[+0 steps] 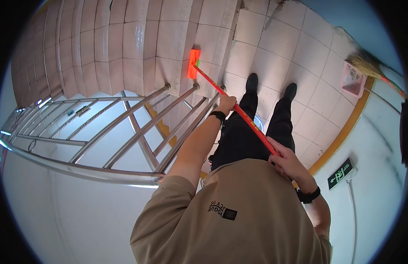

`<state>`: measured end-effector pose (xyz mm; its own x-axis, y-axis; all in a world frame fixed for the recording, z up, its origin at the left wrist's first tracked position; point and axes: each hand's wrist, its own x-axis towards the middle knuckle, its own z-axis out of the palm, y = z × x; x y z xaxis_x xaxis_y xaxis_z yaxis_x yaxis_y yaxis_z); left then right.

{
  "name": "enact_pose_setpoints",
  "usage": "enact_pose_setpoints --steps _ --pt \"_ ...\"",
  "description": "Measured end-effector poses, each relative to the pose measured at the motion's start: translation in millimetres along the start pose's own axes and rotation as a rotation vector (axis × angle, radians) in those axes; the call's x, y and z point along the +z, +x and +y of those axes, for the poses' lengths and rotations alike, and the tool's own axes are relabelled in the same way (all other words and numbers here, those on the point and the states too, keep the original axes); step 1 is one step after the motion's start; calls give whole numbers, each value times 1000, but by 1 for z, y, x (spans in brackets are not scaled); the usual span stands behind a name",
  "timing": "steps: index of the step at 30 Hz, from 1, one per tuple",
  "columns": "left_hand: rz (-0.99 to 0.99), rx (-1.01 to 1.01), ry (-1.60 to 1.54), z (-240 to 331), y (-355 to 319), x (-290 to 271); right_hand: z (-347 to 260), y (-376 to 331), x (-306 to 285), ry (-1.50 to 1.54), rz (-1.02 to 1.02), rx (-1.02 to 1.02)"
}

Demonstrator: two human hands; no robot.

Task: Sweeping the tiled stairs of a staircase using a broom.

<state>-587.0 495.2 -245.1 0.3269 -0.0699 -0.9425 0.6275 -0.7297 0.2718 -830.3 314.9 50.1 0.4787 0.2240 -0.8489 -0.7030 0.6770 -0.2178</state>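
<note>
A long-handled floor brush (251,122) with a red pole slants across in front of me. Its orange head (193,64), with some green bristles showing, rests on a tiled stair step (213,39) to the left. My left hand (227,103) is closed round the middle of the pole, near the top of the railing posts. Closer to my body, my right hand (287,159) grips the pole's upper end at waist height. Both hands wear dark wristbands.
A metal stair railing (120,132) runs along the left. Tiled steps (133,42) continue to the far left. At right, a pink dustpan (352,81) and a straw broom (364,66) stand by the wall. A blue-rimmed round object (258,123) shows partly between my legs.
</note>
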Motion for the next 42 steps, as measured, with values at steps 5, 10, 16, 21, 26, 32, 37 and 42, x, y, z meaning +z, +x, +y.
enact_pose_setpoints --steps 5,10,16,21,26,32,37,42 --pt "-30 -88 127 -43 -23 33 31 -37 -1 -13 110 3" --pt "-74 -108 232 -81 -73 97 60 -97 -21 49 211 58" --pt "-73 -132 116 -89 -27 64 74 -58 -26 18 170 2" --pt "-36 -111 97 -55 -16 5 81 -11 -13 -110 118 -183" --pt "-86 -70 107 -74 -46 55 98 -49 -32 -54 136 -189" --pt "-76 -117 47 -119 -62 131 112 -104 -69 55 185 -31" --pt "-72 -99 0 -89 -39 82 96 -64 -48 65 161 -38" --pt "-8 -42 91 -37 -17 -5 67 -2 -8 -15 53 -216"
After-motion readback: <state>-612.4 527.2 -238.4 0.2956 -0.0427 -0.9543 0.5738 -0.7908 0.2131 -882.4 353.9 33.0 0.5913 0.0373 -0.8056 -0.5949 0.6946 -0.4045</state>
